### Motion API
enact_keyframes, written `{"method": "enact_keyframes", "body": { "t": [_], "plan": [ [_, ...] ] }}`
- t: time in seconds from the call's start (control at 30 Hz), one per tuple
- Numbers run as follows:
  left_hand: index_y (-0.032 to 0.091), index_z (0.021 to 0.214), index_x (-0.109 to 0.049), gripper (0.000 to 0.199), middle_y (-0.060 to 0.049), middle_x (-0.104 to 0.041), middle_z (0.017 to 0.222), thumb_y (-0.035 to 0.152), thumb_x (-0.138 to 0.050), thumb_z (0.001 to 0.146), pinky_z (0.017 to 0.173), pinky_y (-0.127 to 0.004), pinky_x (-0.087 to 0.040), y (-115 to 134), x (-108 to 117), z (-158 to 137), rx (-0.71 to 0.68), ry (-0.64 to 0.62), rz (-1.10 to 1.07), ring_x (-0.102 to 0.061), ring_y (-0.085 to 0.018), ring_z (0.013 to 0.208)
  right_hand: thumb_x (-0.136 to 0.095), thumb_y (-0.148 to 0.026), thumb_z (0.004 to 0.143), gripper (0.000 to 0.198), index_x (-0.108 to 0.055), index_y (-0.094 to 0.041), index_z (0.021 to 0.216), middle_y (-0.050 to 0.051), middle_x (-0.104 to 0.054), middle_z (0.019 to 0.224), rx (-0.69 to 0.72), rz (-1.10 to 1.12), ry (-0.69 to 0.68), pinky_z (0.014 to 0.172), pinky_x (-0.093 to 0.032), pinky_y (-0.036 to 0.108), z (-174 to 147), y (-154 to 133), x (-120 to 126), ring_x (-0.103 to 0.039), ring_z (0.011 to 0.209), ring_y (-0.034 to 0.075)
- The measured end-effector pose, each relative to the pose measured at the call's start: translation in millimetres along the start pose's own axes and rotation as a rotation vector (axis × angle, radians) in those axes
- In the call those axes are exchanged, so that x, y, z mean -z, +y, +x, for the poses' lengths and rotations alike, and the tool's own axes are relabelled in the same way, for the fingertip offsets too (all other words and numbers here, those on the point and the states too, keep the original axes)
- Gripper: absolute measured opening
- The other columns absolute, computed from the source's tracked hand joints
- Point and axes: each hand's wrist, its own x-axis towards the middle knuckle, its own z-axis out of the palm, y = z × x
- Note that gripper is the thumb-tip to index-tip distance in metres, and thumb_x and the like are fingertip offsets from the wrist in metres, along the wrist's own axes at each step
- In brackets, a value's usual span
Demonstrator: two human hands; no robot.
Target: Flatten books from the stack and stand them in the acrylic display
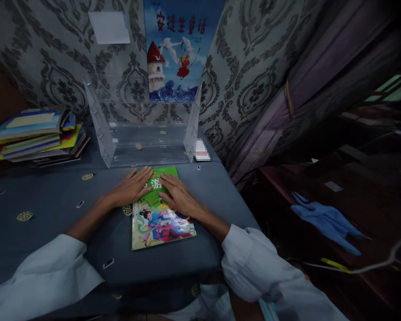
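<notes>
A green picture book (pixel 163 228) lies flat on the cloth-covered table, its cover showing bright cartoon figures and white characters. My left hand (pixel 131 188) rests flat across the book's upper left side, fingers stretched out. From the right, my right hand (pixel 179 195) lies flat over the upper right part, fingers extended and slightly apart. Between them some of the title shows; the rest is covered by my hands. Just beyond the book stands a clear acrylic rack (pixel 147 154).
Several stacked books (pixel 36 136) sit at the left. Behind the rack, a blue poster (pixel 173 53) hangs against patterned wallpaper. A small blurred white item (pixel 202 150) lies beside the rack. To the right are a tied curtain (pixel 270 116) and a blue cloth (pixel 324 218) on a dark surface.
</notes>
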Motion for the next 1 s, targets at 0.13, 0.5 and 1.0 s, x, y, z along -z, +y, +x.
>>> {"method": "enact_keyframes", "body": {
  "t": [0.13,0.5,1.0],
  "plan": [
    [0.013,0.159,-0.026,0.069,-0.013,-0.020,0.167,0.056,-0.014,0.105,0.126,-0.046,-0.013,1,2,3,-0.026,-0.010,-0.002,-0.015,-0.024,0.156,-0.051,-0.031,0.100,0.049,-0.052,-0.007,0.143,0.023,-0.049,0.152,-0.012,-0.007,-0.011,0.123,-0.032,0.051,1,2,2,-0.042,0.146,0.030],
    [0.014,0.160,-0.023,0.077,-0.013,-0.020,0.167,0.062,-0.006,0.103,0.126,-0.048,-0.015,8,1,21,-0.064,-0.037,0.021,-0.015,-0.024,0.156,-0.049,-0.034,0.101,0.050,-0.049,-0.015,0.148,0.018,-0.047,0.154,-0.010,0.029,0.027,0.123,-0.029,0.055,8,22,-6,-0.040,0.147,0.027],
    [0.017,0.161,-0.019,0.064,-0.011,-0.020,0.168,0.051,-0.016,0.107,0.125,-0.047,-0.017,19,-11,52,-0.163,0.020,0.049,-0.016,-0.023,0.156,-0.049,-0.022,0.096,0.039,-0.067,-0.012,0.129,0.018,-0.063,0.139,-0.142,0.039,0.251,0.120,-0.037,0.054,3,42,-9,-0.055,0.136,0.029]
  ]
}}
